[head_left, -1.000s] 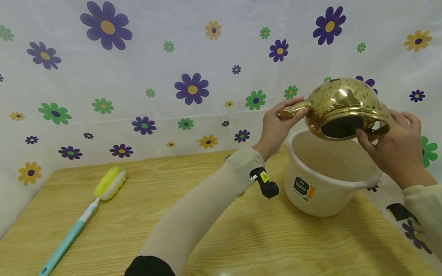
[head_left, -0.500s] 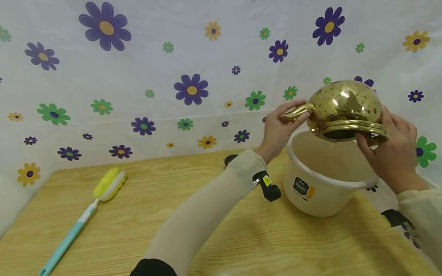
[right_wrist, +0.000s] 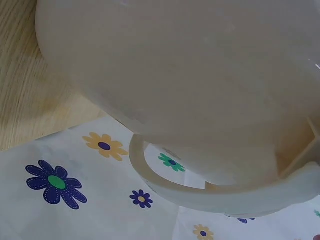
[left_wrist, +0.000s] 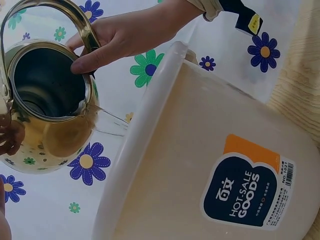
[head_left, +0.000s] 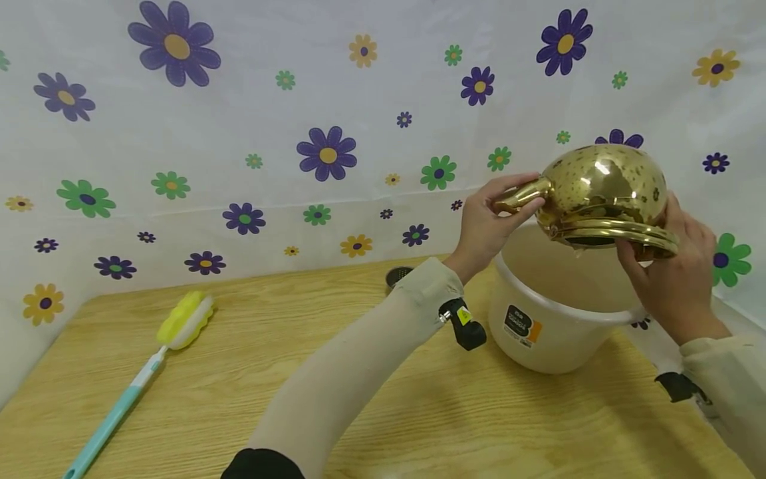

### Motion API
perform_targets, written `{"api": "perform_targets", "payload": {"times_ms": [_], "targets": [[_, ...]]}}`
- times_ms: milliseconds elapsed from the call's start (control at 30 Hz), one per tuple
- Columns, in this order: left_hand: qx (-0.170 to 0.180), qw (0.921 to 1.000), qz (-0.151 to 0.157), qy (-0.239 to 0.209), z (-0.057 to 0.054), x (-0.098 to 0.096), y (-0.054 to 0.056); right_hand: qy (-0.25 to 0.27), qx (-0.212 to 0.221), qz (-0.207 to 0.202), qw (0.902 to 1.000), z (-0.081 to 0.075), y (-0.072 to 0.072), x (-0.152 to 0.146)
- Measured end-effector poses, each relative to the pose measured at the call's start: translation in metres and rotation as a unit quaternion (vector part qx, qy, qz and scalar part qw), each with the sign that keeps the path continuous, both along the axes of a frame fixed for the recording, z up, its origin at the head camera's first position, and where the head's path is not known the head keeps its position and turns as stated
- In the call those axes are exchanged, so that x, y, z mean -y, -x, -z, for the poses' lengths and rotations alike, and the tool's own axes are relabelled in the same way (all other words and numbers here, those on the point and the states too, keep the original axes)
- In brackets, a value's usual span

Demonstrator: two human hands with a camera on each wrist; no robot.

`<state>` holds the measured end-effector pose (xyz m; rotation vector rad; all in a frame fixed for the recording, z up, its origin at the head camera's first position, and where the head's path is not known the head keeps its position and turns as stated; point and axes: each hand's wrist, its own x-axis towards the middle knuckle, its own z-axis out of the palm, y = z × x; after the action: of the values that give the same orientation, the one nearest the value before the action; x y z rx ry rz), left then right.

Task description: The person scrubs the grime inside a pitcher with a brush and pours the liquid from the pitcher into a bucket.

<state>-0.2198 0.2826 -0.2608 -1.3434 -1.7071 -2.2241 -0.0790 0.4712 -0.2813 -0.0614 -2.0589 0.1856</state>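
Observation:
A shiny gold kettle (head_left: pixel 610 183) is tipped with its mouth downward over a white plastic bucket (head_left: pixel 538 326). My left hand (head_left: pixel 479 229) pinches the kettle's spout (head_left: pixel 523 195) between thumb and fingers. At the other side, my right hand (head_left: pixel 679 273) grips the kettle at its handle, thumb at the mouth's rim. In the left wrist view, the kettle's dark inside (left_wrist: pixel 47 82) shows, and clear water (left_wrist: pixel 110 125) runs over the rim toward the bucket. The right wrist view holds only the bucket's wall (right_wrist: pixel 175 75) and side grip (right_wrist: pixel 200 197), with no hand.
A bottle brush (head_left: pixel 131 389) with a yellow and white sponge head lies on the left of the wooden table (head_left: pixel 287 332). Behind my left forearm sits a small dark round piece with holes (head_left: pixel 397 275). A flowered sheet (head_left: pixel 359 100) hangs behind.
The kettle has tipped further, its mouth turning down out of sight in the head view. Water began showing below the rim half a second ago. Both hands keep their hold.

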Motion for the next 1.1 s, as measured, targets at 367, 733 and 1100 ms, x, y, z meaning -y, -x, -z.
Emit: {"api": "perform_targets", "payload": {"times_ms": [367, 733, 1100], "targets": [[-0.028, 0.9994, -0.012, 0.016, -0.012, 0.015, -0.016, -0.004, -0.024, -0.007, 0.9997, 0.005, 0.003, 0.000], [-0.025, 0.9992, -0.004, 0.030, -0.018, 0.018, -0.018, -0.017, -0.042, -0.001, 0.9990, 0.001, 0.005, -0.004], [-0.011, 0.9996, 0.024, 0.008, -0.018, 0.020, -0.016, -0.038, -0.077, -0.003, 0.9963, -0.004, 0.010, -0.004]]}}
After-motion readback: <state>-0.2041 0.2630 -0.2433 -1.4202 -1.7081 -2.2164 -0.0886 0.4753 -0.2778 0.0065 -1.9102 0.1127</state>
